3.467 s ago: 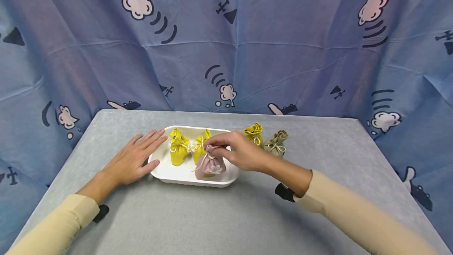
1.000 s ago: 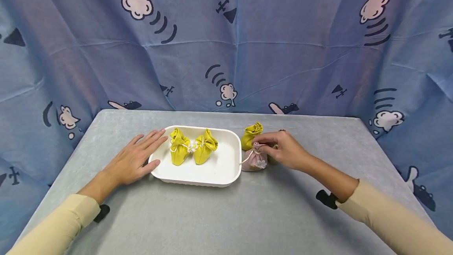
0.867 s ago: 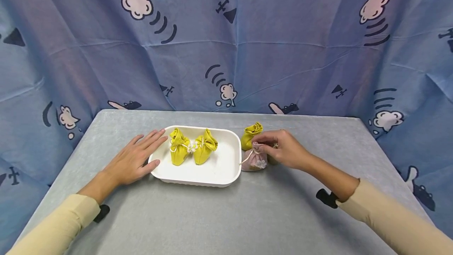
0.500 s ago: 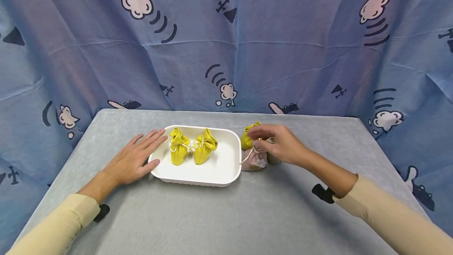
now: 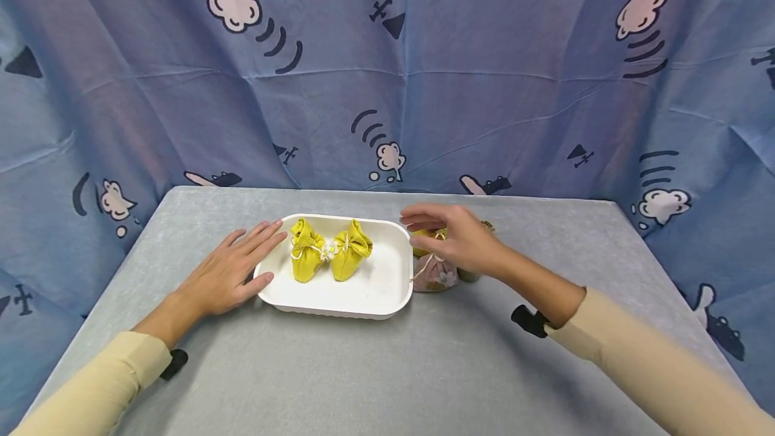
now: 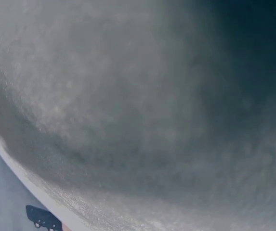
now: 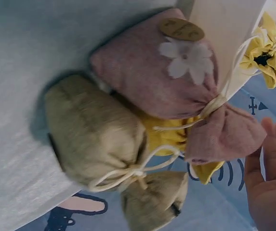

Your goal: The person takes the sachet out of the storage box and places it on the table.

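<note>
"Can you see what the hands are up to from over there?"

"Pretty well. The left hand lies palm down, fingers spread, with its fingertips at the left rim of the white tray. It grips nothing."

"And the right hand?"

"That one hangs above the pouches at the tray's right end. Thumb and fingers stand wide apart, and there's nothing between them."

"So where's the pink pouch?"

"On the grey surface, just beside the tray's right end, under the hand. Its cord runs toward the rim. I can see a white flower on its side and an oval tag too."

"Does the hand touch it?"

"I can't tell. The fingers are near its gathered neck, that's all I'd swear to."

"What else is around it?"

"An olive pouch right beside it, tied with a pale bow, and a yellow pouch behind, partly hidden by the hand."

"Anything in the tray?"

"Two more pouches stand side by side there, a left yellow one and a right yellow one, with white trim where they meet."

"And at the back?"

"A blue curtain with cartoon clouds, hanging behind the surface. The person's sleeves are cream."
</note>
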The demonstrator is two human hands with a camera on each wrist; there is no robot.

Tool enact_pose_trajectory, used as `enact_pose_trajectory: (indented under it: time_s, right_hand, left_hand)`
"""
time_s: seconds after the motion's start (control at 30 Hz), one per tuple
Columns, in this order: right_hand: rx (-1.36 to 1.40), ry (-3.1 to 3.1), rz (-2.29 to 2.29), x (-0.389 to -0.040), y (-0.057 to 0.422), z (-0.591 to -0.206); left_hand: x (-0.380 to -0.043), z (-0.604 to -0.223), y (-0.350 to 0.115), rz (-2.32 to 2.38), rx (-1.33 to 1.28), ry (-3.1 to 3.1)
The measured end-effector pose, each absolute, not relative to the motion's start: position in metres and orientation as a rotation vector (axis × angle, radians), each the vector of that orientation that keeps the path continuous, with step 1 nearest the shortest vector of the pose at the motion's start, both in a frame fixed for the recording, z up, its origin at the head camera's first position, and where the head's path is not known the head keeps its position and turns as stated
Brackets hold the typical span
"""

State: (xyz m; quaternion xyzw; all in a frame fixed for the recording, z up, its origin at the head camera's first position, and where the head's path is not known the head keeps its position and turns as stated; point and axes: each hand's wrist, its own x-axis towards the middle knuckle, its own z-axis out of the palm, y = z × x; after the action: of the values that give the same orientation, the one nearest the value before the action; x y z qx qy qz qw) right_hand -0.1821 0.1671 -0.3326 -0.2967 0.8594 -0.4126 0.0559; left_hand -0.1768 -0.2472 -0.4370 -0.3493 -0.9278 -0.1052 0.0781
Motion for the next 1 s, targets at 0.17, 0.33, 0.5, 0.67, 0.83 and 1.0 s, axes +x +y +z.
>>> enact_pose_trajectory:
  time_s: [0.17, 0.33, 0.5, 0.67, 0.83, 1.0]
  right_hand:
    - [-0.898, 2.576, -1.270, -0.186, 0.153, -0.336]
    - [-0.907, 2.567, -1.266, -0.189, 0.140, -0.343]
    - [-0.910, 2.565, -1.270, -0.191, 0.129, -0.348]
    - [-0.885, 2.539, -1.281, -0.192, 0.119, -0.350]
    - [-0.876, 2.508, -1.274, -0.193, 0.110, -0.352]
    - [-0.872, 2.484, -1.287, -0.194, 0.104, -0.355]
  left_hand:
    - [-0.176, -0.437, -0.248, -0.316, -1.049, -2.772]
    - [-0.176, -0.437, -0.248, -0.316, -1.050, -2.768]
    - [-0.177, -0.437, -0.248, -0.316, -1.056, -2.758]
    - [-0.178, -0.438, -0.249, -0.317, -1.064, -2.746]
    - [-0.178, -0.438, -0.249, -0.325, -1.065, -2.742]
    - [-0.178, -0.438, -0.249, -0.324, -1.070, -2.742]
